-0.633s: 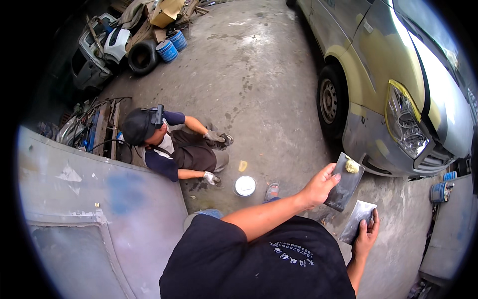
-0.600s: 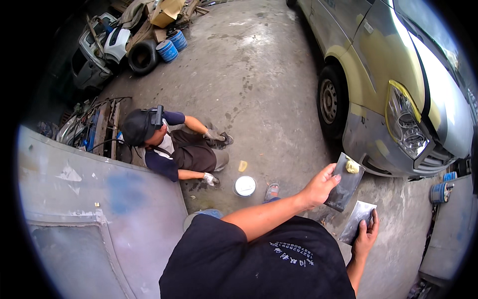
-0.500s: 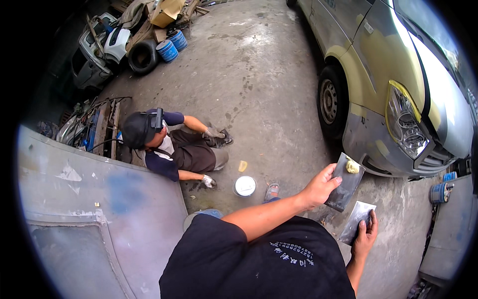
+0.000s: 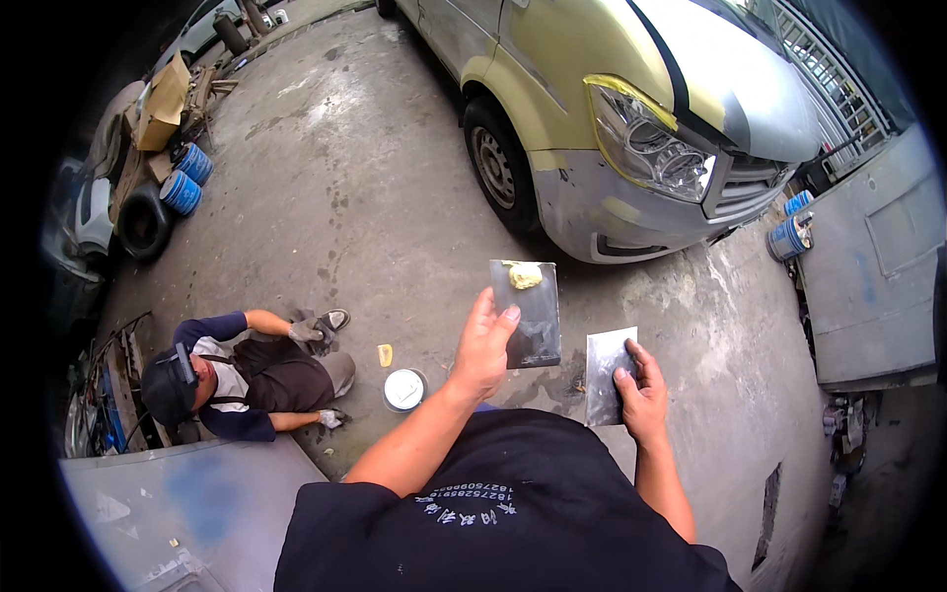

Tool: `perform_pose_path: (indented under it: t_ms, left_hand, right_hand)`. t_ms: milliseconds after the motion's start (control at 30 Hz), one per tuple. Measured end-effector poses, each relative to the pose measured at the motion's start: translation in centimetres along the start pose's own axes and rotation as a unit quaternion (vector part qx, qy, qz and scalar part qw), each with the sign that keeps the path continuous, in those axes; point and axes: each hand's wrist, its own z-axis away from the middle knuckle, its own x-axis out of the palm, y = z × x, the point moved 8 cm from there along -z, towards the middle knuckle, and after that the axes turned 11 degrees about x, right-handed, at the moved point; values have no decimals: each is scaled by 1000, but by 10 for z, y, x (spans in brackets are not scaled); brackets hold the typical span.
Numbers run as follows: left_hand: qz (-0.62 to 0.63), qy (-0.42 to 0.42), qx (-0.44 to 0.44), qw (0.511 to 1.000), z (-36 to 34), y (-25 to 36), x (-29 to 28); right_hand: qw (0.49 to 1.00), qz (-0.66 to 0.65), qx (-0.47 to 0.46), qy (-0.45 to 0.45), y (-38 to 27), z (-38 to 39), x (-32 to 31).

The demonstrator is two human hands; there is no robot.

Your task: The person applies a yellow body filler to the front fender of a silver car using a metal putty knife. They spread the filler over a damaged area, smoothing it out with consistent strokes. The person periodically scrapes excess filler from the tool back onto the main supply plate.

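My left hand (image 4: pixel 483 345) is closed on a dark rectangular putty board (image 4: pixel 533 321), its thumb across the face. Near the board's top edge sits a lump of yellowish putty (image 4: pixel 524 275). My right hand (image 4: pixel 643 393) grips a flat grey metal spreader plate (image 4: pixel 605 365) by its right edge, thumb in front. Board and plate are held apart in front of my body. Beyond them stands a van (image 4: pixel 562 197) with yellowish filler patches on its silver-grey body and yellow tape around the headlight (image 4: pixel 646 133).
At lower left another person (image 4: pixel 256 380) in gloves is down low by a grey panel (image 4: pixel 227 503). Close by are a white-topped tub (image 4: pixel 403 390) and a yellow scrap (image 4: pixel 385 355). Tyre (image 4: pixel 145 222) and blue buckets (image 4: pixel 181 192) lie far left; another blue bucket (image 4: pixel 789 239) stands right.
My view has swung to the right, so the van, the tub and the other person appear farther left. Both hands keep hold of the board and the plate.
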Motion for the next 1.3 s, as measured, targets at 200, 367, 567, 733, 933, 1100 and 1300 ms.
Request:
perform_pose_path:
  t_ms: [200, 367, 567, 733, 933, 1100, 1300]
  left_hand:
    - [-20, -7, 5, 1000, -2, -2, 7]
    - [-21, -8, 0, 1000, -4, -5, 6]
    - [-27, -14, 12, 999, -5, -3, 7]
    - [-26, -25, 9, 999, -7, -4, 9]
    - [-28, -30, 5, 999, -9, -3, 12]
    - [-45, -34, -22, 998, -9, -8, 14]
    - [-36, -70, -12, 997, -12, -7, 32]
  right_hand:
    - [1000, -11, 13, 9, -1, 5, -1]
    - [999, -29, 19, 6, 2, 5, -2]
    - [1000, -6, 19, 10, 2, 4, -4]
    - [1000, 21, 4, 21, -3, 4, -5]
    - [998, 55, 2, 30, -3, 4, -8]
    - [986, 160, -29, -32, -31, 1, 14]
    - [963, 199, -137, -121, -75, -5, 63]
